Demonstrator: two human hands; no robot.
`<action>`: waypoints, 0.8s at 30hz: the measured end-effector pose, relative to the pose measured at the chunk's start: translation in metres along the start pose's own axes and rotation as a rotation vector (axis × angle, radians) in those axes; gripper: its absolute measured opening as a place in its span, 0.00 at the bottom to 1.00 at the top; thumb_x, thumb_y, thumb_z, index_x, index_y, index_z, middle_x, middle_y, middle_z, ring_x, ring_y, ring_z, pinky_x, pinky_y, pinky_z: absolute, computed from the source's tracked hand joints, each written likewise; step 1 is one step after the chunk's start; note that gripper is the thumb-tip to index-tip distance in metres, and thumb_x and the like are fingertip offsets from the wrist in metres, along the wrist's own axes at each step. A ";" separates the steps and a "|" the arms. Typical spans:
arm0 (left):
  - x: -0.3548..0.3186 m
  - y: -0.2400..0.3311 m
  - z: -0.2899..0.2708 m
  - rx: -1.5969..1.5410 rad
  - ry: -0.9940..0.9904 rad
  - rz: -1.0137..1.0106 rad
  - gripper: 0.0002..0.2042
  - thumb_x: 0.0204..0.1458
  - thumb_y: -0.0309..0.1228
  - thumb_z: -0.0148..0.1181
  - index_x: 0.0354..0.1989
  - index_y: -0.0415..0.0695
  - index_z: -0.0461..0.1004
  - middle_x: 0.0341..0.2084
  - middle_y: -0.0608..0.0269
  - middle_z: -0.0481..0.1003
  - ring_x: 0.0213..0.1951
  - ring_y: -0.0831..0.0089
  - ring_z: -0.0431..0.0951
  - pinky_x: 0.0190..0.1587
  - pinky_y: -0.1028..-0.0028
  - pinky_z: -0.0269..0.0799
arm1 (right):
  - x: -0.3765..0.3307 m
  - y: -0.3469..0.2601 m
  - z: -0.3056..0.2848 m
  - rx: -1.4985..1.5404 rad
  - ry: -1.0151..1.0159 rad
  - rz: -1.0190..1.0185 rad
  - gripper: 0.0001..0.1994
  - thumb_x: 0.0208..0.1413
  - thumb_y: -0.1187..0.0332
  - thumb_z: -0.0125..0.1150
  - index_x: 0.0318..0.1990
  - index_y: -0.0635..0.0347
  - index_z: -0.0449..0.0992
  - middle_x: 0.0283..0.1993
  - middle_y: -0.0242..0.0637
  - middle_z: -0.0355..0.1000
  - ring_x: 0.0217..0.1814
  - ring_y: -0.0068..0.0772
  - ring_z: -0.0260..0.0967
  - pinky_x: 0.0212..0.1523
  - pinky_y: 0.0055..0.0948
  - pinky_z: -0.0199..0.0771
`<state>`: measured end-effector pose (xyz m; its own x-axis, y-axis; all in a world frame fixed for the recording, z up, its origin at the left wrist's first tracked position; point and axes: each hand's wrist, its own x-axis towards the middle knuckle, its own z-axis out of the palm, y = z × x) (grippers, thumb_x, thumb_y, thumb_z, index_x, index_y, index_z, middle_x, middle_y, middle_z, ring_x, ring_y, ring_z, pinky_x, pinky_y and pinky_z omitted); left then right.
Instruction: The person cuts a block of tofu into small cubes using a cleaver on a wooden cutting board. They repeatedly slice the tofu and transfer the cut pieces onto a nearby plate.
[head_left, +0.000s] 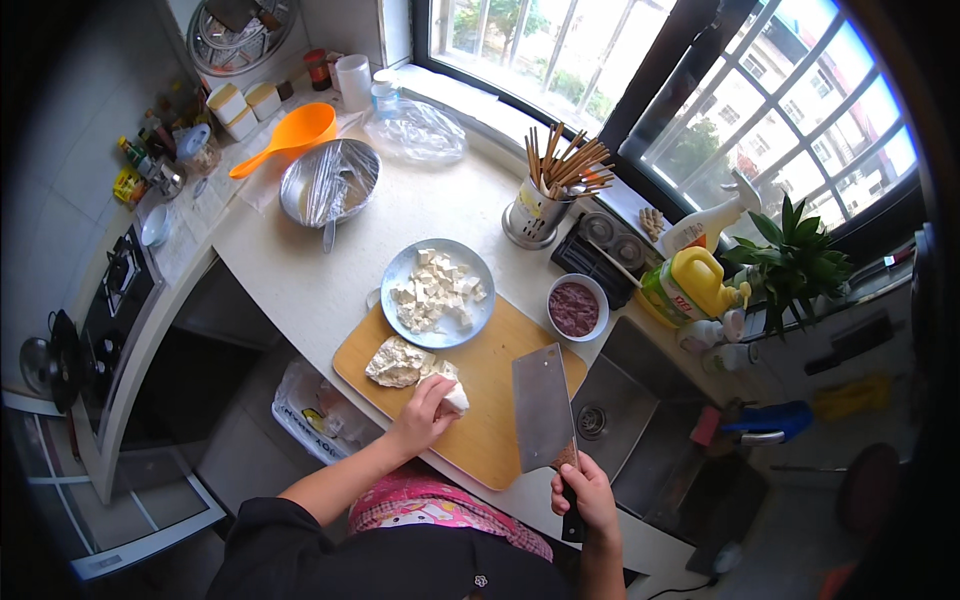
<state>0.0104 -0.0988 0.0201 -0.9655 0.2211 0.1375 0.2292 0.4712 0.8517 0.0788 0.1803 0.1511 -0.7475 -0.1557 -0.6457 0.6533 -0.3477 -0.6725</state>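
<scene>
My left hand (425, 415) is closed around a white piece of tofu (456, 397) at the front of the wooden cutting board (490, 440). Beside it on the board lies a larger rough chunk of tofu (396, 362). In my right hand (590, 495) is the dark handle of a cleaver (542, 408), its broad blade pointing away from me over the board's right part. A light blue plate (393, 273) with tofu cubes (435, 285) rests on the far edge of the board.
A bowl of minced meat (575, 308) stands right of the plate, near the sink (625, 400). Farther back are a chopstick holder (533, 213), a film-covered metal bowl (330, 182) and an orange ladle (300, 130). A yellow jug (690, 285) stands by the window.
</scene>
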 end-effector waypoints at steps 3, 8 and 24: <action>0.017 0.004 -0.015 0.097 -0.035 0.059 0.28 0.40 0.28 0.69 0.52 0.41 0.67 0.47 0.51 0.71 0.48 0.53 0.72 0.52 0.60 0.68 | -0.006 0.003 -0.004 -0.014 0.011 -0.011 0.05 0.63 0.70 0.49 0.41 0.60 0.64 0.25 0.34 0.65 0.16 0.24 0.60 0.18 0.24 0.62; 0.032 -0.013 -0.009 0.271 -0.079 0.313 0.27 0.37 0.34 0.70 0.50 0.43 0.70 0.46 0.56 0.71 0.49 0.58 0.69 0.55 0.59 0.61 | -0.010 0.007 -0.010 -0.020 0.020 -0.026 0.05 0.63 0.70 0.49 0.41 0.60 0.64 0.25 0.34 0.65 0.16 0.24 0.61 0.17 0.24 0.62; 0.060 0.005 0.018 0.442 -0.417 0.250 0.34 0.35 0.40 0.73 0.55 0.50 0.67 0.54 0.51 0.64 0.60 0.50 0.61 0.60 0.54 0.58 | -0.018 0.030 -0.026 -0.112 0.097 -0.118 0.16 0.61 0.74 0.51 0.56 0.62 0.62 0.27 0.32 0.66 0.20 0.21 0.64 0.22 0.24 0.67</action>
<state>-0.0439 -0.0681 0.0234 -0.7685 0.6396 0.0213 0.5550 0.6496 0.5196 0.1149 0.1961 0.1330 -0.8083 -0.0280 -0.5881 0.5750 -0.2521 -0.7783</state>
